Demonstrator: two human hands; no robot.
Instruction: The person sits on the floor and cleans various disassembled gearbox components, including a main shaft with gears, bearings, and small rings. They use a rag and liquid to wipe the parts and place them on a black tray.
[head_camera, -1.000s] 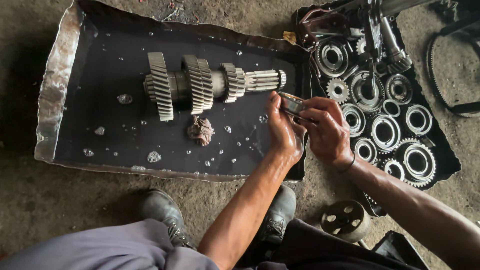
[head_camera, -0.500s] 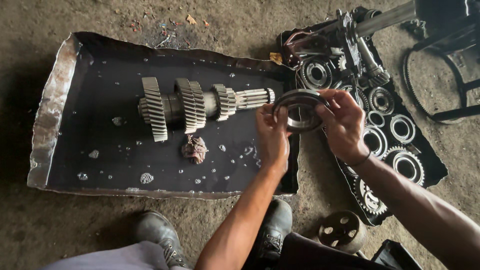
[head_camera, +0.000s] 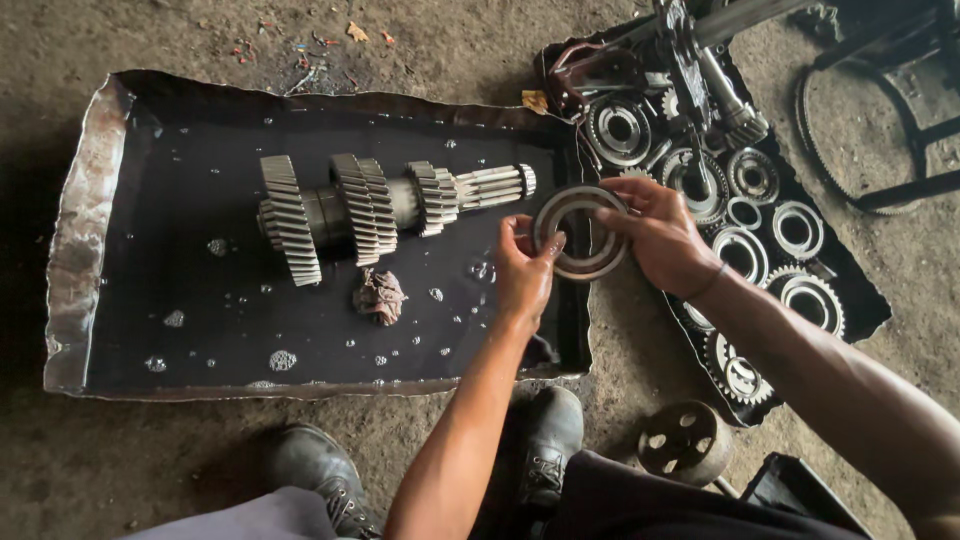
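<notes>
I see wide dented metal wash tray (head_camera: 90, 260) of dark fluid, long toothed steel gear shaft (head_camera: 385, 205) lying in it | flat grey metal ring (head_camera: 580, 232) over tray's right edge, pinched by left hand (head_camera: 522, 275) and right hand (head_camera: 660, 235) | I'd keep it level, both rims gripped.

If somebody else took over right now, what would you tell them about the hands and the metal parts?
Left hand and right hand: both hold the metal ring by its edges, above the right edge of the black tray.
Gear shaft: lies in the tray's dark liquid, a crumpled rag beside it.
Loose gears and rings: spread on the dark sheet to the right.
Done: ring lifted.
Left: the ring is on nothing yet.
</notes>
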